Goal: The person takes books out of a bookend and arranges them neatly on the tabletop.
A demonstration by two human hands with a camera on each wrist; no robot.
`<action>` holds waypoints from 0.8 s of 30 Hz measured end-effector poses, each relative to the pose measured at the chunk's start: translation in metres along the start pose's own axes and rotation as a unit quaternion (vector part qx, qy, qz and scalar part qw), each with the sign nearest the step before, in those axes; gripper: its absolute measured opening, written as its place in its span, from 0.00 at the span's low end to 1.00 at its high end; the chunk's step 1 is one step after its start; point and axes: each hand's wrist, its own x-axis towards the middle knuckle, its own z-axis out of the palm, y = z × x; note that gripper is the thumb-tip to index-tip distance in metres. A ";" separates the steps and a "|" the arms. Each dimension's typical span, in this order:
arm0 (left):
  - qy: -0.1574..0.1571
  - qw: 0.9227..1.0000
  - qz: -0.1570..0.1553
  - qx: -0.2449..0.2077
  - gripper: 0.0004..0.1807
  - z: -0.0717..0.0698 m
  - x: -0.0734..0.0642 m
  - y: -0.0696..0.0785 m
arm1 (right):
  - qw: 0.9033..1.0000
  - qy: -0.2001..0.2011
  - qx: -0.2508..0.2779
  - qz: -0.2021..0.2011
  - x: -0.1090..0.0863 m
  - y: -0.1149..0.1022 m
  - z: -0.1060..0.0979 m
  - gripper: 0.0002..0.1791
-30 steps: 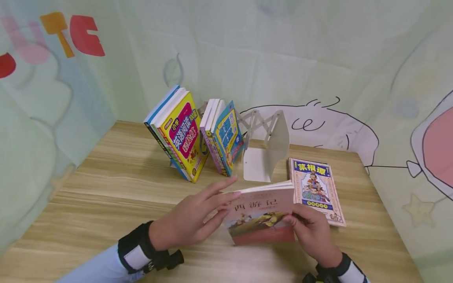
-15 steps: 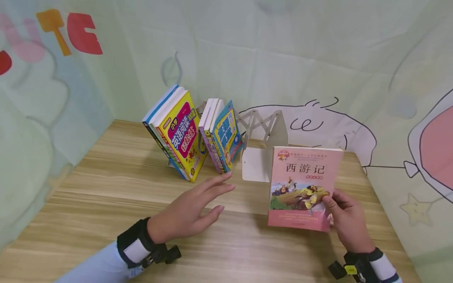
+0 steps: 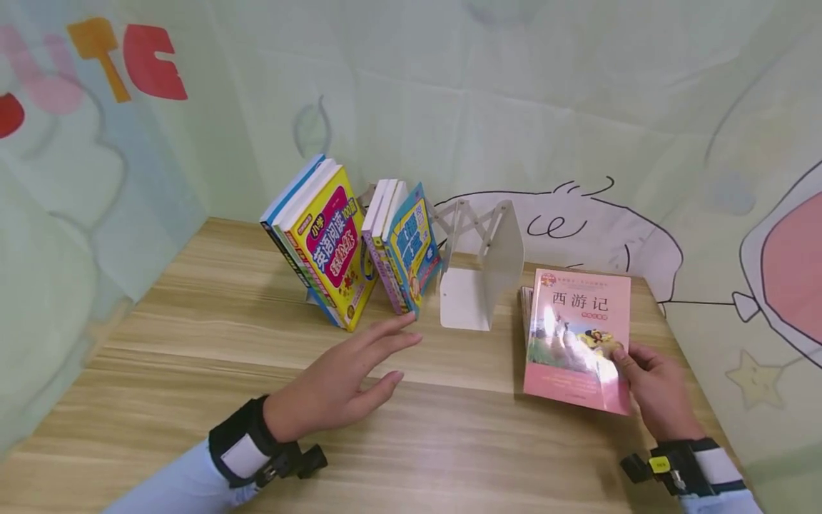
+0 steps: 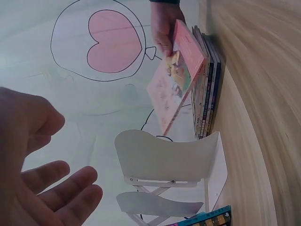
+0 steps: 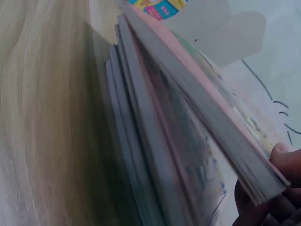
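Observation:
A pink paperback book (image 3: pixel 578 335) with a picture of figures on its cover is pinched at its right edge by my right hand (image 3: pixel 661 389), thumb on top and fingers beneath. It is tilted over a stack of books (image 5: pixel 141 122); in the right wrist view its far end meets the stack while the held end is raised. In the head view the pink book hides most of that stack. My left hand (image 3: pixel 343 382) hovers over the table with fingers extended and holds nothing, near a blue-covered book (image 3: pixel 414 246) that leans in the row.
A white metal bookend (image 3: pixel 504 264) with folding crossbars stands on the wooden table (image 3: pixel 385 457), left of the stack. A yellow book (image 3: pixel 334 250) leans with others farther left. A printed cloth backdrop (image 3: pixel 411 93) closes off the back.
My right hand has carried the pink book rightward, away from my left hand, over the stack and lowered it. The left hand has let go of the book and stays near the middle.

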 end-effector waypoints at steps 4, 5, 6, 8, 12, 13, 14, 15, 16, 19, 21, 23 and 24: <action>0.001 1.000 -0.002 0.004 0.28 0.001 -0.001 -0.001 | 0.997 -0.017 -0.072 0.029 0.011 0.009 0.003 0.40; -0.001 1.000 -0.003 0.004 0.28 0.001 -0.002 -0.001 | 0.995 -0.023 -0.088 0.033 0.014 0.010 0.003 0.42; -0.003 1.000 -0.003 0.002 0.28 0.001 -0.002 -0.001 | 0.994 -0.026 -0.100 0.036 0.016 0.011 0.004 0.43; -0.009 1.000 -0.006 0.002 0.28 0.000 -0.002 0.000 | 0.991 -0.028 -0.125 0.035 0.020 0.012 0.004 0.44; -0.020 1.000 -0.010 0.001 0.28 -0.001 -0.003 0.002 | 0.982 -0.028 -0.188 0.008 0.025 0.013 0.004 0.41; -0.021 1.000 -0.011 0.002 0.28 -0.001 -0.003 0.002 | 0.978 -0.029 -0.208 -0.001 0.026 0.014 0.003 0.41; -0.022 1.000 -0.012 0.001 0.28 -0.001 -0.003 0.002 | 0.973 -0.030 -0.227 -0.011 0.027 0.015 0.003 0.41; -0.022 1.000 -0.012 0.001 0.28 -0.001 -0.003 0.002 | 0.970 -0.034 -0.240 -0.019 0.028 0.016 0.002 0.41; -0.023 1.000 -0.012 0.000 0.28 -0.001 -0.003 0.002 | 0.967 -0.038 -0.249 -0.023 0.029 0.017 0.002 0.41; -0.026 1.000 -0.013 0.000 0.28 0.000 -0.003 0.002 | 0.964 -0.053 -0.259 -0.026 0.032 0.019 0.000 0.43; -0.029 0.999 -0.015 -0.002 0.27 0.000 -0.003 0.001 | 0.965 -0.062 -0.252 -0.020 0.033 0.019 -0.001 0.43; -0.032 0.999 -0.017 -0.002 0.27 0.000 -0.003 0.001 | 0.967 -0.073 -0.244 -0.011 0.034 0.019 -0.001 0.44; -0.033 0.999 -0.018 -0.003 0.27 0.001 -0.003 0.001 | 0.967 -0.078 -0.241 -0.006 0.035 0.019 -0.001 0.44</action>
